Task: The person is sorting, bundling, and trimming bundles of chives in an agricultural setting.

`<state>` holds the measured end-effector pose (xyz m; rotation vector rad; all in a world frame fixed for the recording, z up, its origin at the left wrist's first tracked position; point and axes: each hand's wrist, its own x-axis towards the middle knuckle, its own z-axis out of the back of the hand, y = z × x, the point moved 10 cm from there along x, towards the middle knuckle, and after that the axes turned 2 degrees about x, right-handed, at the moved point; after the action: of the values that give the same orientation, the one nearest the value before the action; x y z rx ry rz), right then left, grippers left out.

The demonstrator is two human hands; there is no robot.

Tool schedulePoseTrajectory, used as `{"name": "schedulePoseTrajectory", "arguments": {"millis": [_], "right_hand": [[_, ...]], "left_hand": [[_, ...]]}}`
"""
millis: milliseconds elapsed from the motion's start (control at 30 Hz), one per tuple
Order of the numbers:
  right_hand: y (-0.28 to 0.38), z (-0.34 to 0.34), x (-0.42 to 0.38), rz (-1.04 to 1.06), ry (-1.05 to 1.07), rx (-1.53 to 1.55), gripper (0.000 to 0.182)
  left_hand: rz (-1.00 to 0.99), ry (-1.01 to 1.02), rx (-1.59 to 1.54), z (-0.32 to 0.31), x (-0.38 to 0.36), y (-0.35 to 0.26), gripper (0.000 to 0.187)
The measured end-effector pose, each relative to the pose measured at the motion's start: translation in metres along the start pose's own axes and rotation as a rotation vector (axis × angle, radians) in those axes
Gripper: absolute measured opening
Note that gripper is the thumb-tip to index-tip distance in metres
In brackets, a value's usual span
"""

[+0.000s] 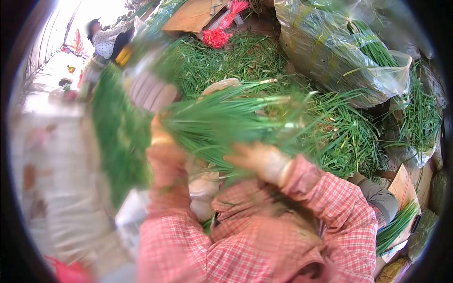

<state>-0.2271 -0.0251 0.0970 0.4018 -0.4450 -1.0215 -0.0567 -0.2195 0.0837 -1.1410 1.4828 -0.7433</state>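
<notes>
A loose bunch of chives [222, 118], long green leaves with pale root ends pointing right, spans the space before my chest. My left hand [161, 131] is closed around its leafy left end; blur and leaves hide most of those fingers. Against the underside of the bunch, my right hand [262, 162] has its fingers stretched out towards the left, smeared by motion. It appears to touch the leaves without gripping them. Red checked sleeves cover both arms. Left of my left hand stands a blurred mass of greens [120, 137].
Loose chives [344, 132] and trimmings [245, 56] cover the ground ahead and right. A clear plastic bag [325, 52] holds more greens. Red ties [217, 37] lie by cardboard [193, 16]. Another person [106, 40] is at far left. More chives [396, 226] lie at lower right.
</notes>
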Motion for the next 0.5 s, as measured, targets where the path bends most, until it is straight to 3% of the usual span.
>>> {"name": "schedulePoseTrajectory", "arguments": {"millis": [67, 233, 267, 300, 367, 400, 433, 467, 500], "right_hand": [[0.007, -0.009, -0.004, -0.01, -0.011, 0.114, 0.057], [0.005, -0.008, -0.045, -0.055, 0.1, -0.007, 0.025], [-0.013, -0.048, -0.07, -0.15, 0.413, -0.028, 0.026], [-0.052, -0.104, -0.104, -0.231, 0.332, -0.006, 0.031], [-0.073, -0.084, -0.123, -0.141, -0.188, 0.27, 0.029], [-0.075, -0.075, -0.134, -0.263, -0.014, 0.22, 0.029], [-0.075, -0.063, -0.148, -0.382, 0.16, 0.172, 0.029], [-0.083, -0.066, -0.166, -0.496, 0.339, 0.126, 0.029], [-0.105, -0.062, -0.186, -0.546, 0.245, 0.08, 0.028]], "left_hand": [[0.08, 0.0, 0.077, 0.009, 0.019, 0.0, 0.048], [0.019, -0.101, 0.175, 0.031, 0.031, 0.004, 0.05], [0.022, -0.141, 0.167, 0.022, 0.015, -0.005, 0.05], [0.024, -0.182, 0.154, 0.018, 0.004, -0.007, 0.05], [-0.246, -0.084, 0.824, 0.027, 0.018, -0.027, 0.045], [-0.387, -0.024, 1.167, 0.023, 0.022, -0.033, 0.043], [-0.014, 0.094, 0.247, 0.032, 0.028, -0.003, 0.045], [0.016, 0.052, 0.188, 0.054, 0.051, 0.002, 0.044], [0.046, 0.011, 0.128, 0.086, 0.09, 0.012, 0.044]]}}
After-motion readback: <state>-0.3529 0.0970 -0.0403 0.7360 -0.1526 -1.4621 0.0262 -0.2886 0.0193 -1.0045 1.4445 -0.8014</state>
